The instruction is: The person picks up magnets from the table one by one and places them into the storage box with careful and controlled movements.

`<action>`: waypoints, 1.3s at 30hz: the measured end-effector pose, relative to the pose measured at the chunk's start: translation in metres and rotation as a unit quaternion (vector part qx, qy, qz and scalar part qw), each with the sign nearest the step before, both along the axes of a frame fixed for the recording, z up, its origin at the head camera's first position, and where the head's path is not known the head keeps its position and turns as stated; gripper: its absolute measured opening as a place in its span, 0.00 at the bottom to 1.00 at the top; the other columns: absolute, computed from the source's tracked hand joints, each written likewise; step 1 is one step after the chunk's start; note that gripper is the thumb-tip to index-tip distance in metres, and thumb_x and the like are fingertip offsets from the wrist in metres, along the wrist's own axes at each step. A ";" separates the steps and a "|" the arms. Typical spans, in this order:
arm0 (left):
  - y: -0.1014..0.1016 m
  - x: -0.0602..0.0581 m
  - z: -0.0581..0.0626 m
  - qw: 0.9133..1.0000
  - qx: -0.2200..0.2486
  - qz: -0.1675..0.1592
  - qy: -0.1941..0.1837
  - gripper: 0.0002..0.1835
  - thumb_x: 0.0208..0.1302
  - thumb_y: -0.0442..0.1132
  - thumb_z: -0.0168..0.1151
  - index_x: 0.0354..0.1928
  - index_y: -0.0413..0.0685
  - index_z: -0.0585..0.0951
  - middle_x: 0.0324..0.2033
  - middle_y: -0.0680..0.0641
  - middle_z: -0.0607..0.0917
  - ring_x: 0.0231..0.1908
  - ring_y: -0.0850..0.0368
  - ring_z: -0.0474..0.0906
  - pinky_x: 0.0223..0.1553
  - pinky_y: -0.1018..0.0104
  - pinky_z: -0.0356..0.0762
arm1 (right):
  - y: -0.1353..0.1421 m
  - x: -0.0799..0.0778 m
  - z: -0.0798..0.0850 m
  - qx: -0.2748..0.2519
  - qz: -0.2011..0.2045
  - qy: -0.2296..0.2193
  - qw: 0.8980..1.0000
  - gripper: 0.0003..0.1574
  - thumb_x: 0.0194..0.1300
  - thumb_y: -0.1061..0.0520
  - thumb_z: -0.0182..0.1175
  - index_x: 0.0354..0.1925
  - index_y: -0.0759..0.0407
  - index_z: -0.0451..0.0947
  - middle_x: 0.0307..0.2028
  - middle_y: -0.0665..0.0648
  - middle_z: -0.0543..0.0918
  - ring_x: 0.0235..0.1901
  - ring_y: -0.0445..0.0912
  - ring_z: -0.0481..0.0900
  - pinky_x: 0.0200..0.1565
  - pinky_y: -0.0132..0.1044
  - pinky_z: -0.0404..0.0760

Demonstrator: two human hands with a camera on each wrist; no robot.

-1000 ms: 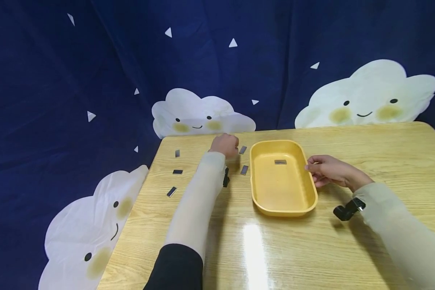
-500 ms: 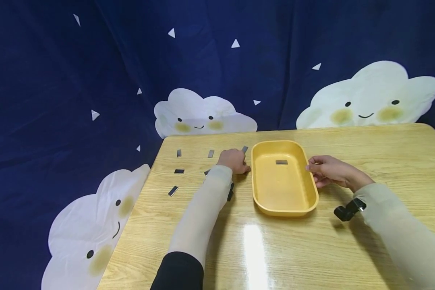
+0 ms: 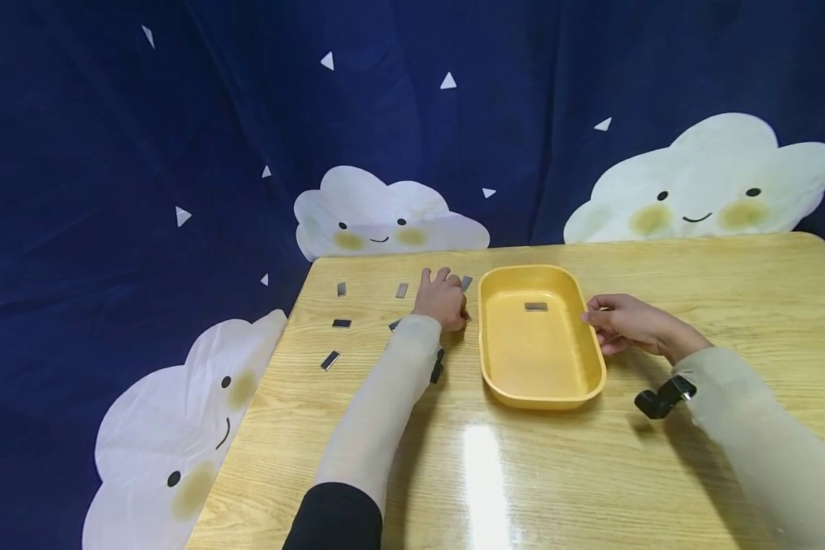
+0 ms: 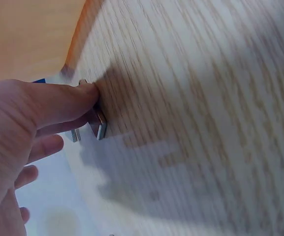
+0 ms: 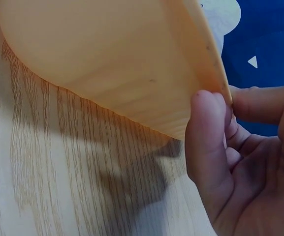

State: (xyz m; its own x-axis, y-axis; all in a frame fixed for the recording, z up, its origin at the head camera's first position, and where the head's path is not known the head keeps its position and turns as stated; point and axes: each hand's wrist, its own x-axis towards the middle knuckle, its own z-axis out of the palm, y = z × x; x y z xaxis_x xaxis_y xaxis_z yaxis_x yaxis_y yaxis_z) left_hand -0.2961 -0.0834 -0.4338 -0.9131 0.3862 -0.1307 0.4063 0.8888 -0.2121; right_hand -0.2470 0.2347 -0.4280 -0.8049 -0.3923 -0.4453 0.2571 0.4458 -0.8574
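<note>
My left hand (image 3: 441,302) is left of a yellow plastic tray (image 3: 538,359). Its thumb and index finger pinch a small flat metal rectangle (image 4: 98,124), tilted at the tabletop; the other fingers stick out loosely. Just beyond that hand lies another rectangle (image 3: 467,283), partly covered by the fingers. On the tray's right side my right hand (image 3: 629,325) pinches the rim between thumb and fingers, as the right wrist view confirms with the tray wall (image 5: 107,54) close by. Inside the tray, towards its far end, one metal rectangle (image 3: 535,306) lies flat.
Several more metal rectangles lie on the wooden table (image 3: 412,458) at left, among them a dark one (image 3: 341,323) and a tilted one (image 3: 330,360). My left forearm partly covers another rectangle (image 3: 394,325). A blue curtain (image 3: 399,92) with clouds hangs behind the table.
My left hand has come from the far left of the tray nearer to it, and now pinches a rectangle there. The right hand keeps its hold on the rim.
</note>
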 end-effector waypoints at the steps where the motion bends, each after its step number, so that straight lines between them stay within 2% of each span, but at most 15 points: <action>1: 0.000 0.001 0.000 1.000 -0.001 -0.002 0.004 0.13 0.65 0.58 0.62 0.30 0.65 0.89 0.58 0.58 0.77 0.72 0.52 0.56 0.74 0.42 0.47 | 0.000 0.000 0.000 -0.001 0.000 -0.001 1.000 0.12 0.77 0.54 0.47 0.47 0.63 0.61 0.25 0.49 0.74 0.26 0.39 0.75 0.31 0.33 0.83; 5: -0.002 0.003 0.002 1.000 0.003 -0.006 0.006 0.14 0.66 0.57 0.62 0.27 0.63 0.88 0.60 0.58 0.77 0.75 0.51 0.52 0.75 0.42 0.44 | -0.002 0.000 0.000 -0.004 -0.001 -0.004 1.000 0.12 0.76 0.54 0.48 0.47 0.63 0.62 0.25 0.49 0.75 0.26 0.39 0.76 0.31 0.34 0.83; 10: -0.005 0.003 0.002 1.000 0.010 -0.004 -0.002 0.12 0.64 0.57 0.64 0.30 0.64 0.89 0.63 0.58 0.75 0.77 0.50 0.50 0.76 0.41 0.45 | -0.002 0.001 0.001 -0.007 -0.003 -0.001 1.000 0.11 0.76 0.55 0.48 0.46 0.62 0.62 0.24 0.49 0.74 0.25 0.39 0.75 0.30 0.33 0.83; 17: -0.007 0.001 -0.002 1.000 0.013 -0.001 -0.009 0.12 0.66 0.53 0.62 0.28 0.60 0.86 0.62 0.58 0.76 0.75 0.53 0.55 0.76 0.44 0.47 | -0.005 -0.001 0.001 -0.015 -0.001 0.002 1.000 0.12 0.76 0.54 0.48 0.47 0.63 0.62 0.24 0.49 0.74 0.25 0.39 0.75 0.31 0.33 0.83; 22: -0.007 0.000 -0.006 1.000 0.010 -0.010 -0.015 0.10 0.63 0.52 0.64 0.27 0.59 0.84 0.60 0.58 0.78 0.72 0.55 0.59 0.76 0.45 0.46 | -0.006 -0.001 0.000 -0.011 -0.001 0.000 1.000 0.11 0.76 0.55 0.48 0.46 0.62 0.62 0.25 0.50 0.74 0.25 0.39 0.75 0.30 0.33 0.83; 29: -0.005 -0.002 -0.009 1.000 0.003 -0.028 0.009 0.11 0.60 0.54 0.66 0.25 0.60 0.84 0.59 0.59 0.78 0.71 0.56 0.59 0.75 0.44 0.48 | -0.005 -0.001 -0.001 -0.006 -0.007 0.001 1.000 0.12 0.76 0.55 0.48 0.47 0.63 0.62 0.25 0.49 0.76 0.25 0.39 0.77 0.30 0.34 0.84; 39: -0.003 -0.002 -0.010 0.999 0.001 -0.038 0.011 0.10 0.62 0.52 0.64 0.26 0.59 0.83 0.60 0.58 0.78 0.72 0.56 0.58 0.76 0.45 0.48 | 0.000 -0.004 -0.005 -0.006 -0.011 -0.007 1.000 0.12 0.76 0.54 0.49 0.48 0.62 0.62 0.24 0.48 0.77 0.25 0.39 0.78 0.31 0.34 0.84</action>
State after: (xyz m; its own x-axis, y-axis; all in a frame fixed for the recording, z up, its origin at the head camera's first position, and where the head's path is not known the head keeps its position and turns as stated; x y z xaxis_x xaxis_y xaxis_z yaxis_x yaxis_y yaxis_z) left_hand -0.2979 -0.0861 -0.4438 -0.8838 0.4545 -0.1107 0.4678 0.8559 -0.2203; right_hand -0.2511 0.2348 -0.4326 -0.8069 -0.3795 -0.4526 0.2793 0.4301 -0.8585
